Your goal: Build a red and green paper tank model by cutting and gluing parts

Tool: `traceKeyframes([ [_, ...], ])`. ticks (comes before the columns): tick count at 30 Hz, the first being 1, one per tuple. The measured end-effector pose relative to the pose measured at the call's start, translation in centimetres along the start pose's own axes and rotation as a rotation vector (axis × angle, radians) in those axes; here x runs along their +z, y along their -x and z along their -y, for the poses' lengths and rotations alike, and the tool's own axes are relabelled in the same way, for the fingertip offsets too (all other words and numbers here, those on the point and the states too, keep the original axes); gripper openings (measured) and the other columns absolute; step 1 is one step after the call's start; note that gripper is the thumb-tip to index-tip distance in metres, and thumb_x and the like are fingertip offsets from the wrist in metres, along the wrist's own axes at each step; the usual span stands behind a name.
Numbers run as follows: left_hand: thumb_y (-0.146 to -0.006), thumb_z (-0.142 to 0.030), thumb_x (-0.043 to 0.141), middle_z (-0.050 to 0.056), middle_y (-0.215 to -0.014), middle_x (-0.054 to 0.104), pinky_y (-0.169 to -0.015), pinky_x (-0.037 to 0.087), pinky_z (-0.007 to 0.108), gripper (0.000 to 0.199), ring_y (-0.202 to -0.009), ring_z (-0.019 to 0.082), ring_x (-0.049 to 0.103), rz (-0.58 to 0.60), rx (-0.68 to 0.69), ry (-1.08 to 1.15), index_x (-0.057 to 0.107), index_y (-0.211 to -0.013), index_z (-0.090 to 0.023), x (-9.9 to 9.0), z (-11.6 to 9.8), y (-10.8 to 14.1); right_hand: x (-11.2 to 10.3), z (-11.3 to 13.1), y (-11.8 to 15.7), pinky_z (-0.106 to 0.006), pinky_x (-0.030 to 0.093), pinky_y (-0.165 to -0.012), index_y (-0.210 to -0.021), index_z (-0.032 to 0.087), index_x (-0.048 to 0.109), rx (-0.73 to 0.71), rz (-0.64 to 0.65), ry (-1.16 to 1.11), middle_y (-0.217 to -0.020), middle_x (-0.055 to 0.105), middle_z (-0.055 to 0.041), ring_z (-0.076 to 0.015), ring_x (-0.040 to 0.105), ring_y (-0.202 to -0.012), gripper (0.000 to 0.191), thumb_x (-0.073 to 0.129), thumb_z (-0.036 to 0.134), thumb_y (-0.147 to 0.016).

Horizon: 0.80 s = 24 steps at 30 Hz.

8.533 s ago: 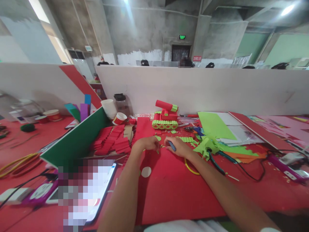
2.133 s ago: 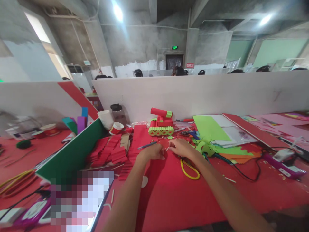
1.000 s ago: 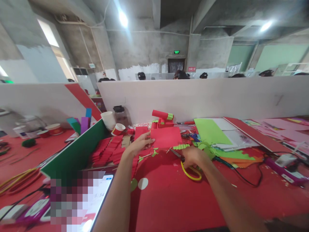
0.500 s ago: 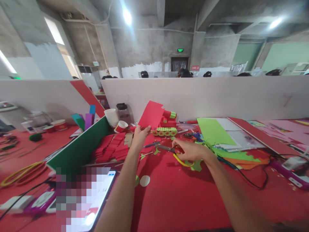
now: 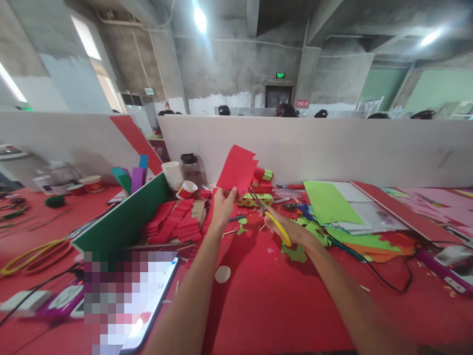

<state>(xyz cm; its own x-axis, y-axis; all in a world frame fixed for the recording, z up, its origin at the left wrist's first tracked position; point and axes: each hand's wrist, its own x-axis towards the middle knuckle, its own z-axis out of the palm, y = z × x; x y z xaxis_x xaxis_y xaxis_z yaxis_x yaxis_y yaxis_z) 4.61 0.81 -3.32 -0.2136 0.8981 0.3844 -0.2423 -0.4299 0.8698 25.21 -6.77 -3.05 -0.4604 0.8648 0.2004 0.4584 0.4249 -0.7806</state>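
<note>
A red paper sheet (image 5: 236, 167) with a ragged right edge is held upright at its lower edge by my left hand (image 5: 224, 203). My right hand (image 5: 278, 227) has its fingers in the yellow handles of the scissors (image 5: 280, 228), whose blades point up and left to the sheet's lower right corner. Whether the blades touch the paper I cannot tell. Behind the sheet sits a red and green paper model (image 5: 263, 177), partly hidden, with a notched green strip (image 5: 258, 199) before it.
Red foam-like pieces (image 5: 173, 222) lie left beside a green board (image 5: 121, 222). A lit phone (image 5: 155, 301) is at front left. Cups (image 5: 172, 176) stand at the back. Green sheets (image 5: 330, 202) and a black cable (image 5: 388, 281) lie right.
The scissors have swung from pointing left to pointing up at the paper, as my right hand turned. My left hand has shifted slightly with the red sheet, which stands a little higher.
</note>
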Motion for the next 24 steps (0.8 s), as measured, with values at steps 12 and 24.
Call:
traceKeyframes([
  [12,-0.075,-0.037,0.068,-0.002,-0.069,0.058,-0.062,0.049,0.024,0.024,-0.062,0.012,0.058,0.149,0.109,-0.229,0.054,-0.076,-0.017,0.4,-1.0,0.9,0.5,-1.3,0.3,-0.024,0.027,-0.047,-0.099,0.022,0.048,0.017,0.062,0.002,-0.073,0.048,0.0010,-0.0115,0.035,-0.055,0.046,0.041,0.067,-0.090],
  [24,-0.074,-0.037,0.070,-0.007,-0.053,0.050,-0.050,0.033,0.020,0.028,-0.048,0.007,0.042,0.197,-0.012,-0.213,0.049,-0.072,-0.019,0.2,-1.4,1.1,1.4,-1.6,-0.4,-0.023,0.035,-0.050,-0.097,0.023,0.045,0.026,-0.024,-0.140,-0.068,0.044,0.0036,-0.0114,0.041,-0.054,0.043,0.033,0.064,-0.094],
])
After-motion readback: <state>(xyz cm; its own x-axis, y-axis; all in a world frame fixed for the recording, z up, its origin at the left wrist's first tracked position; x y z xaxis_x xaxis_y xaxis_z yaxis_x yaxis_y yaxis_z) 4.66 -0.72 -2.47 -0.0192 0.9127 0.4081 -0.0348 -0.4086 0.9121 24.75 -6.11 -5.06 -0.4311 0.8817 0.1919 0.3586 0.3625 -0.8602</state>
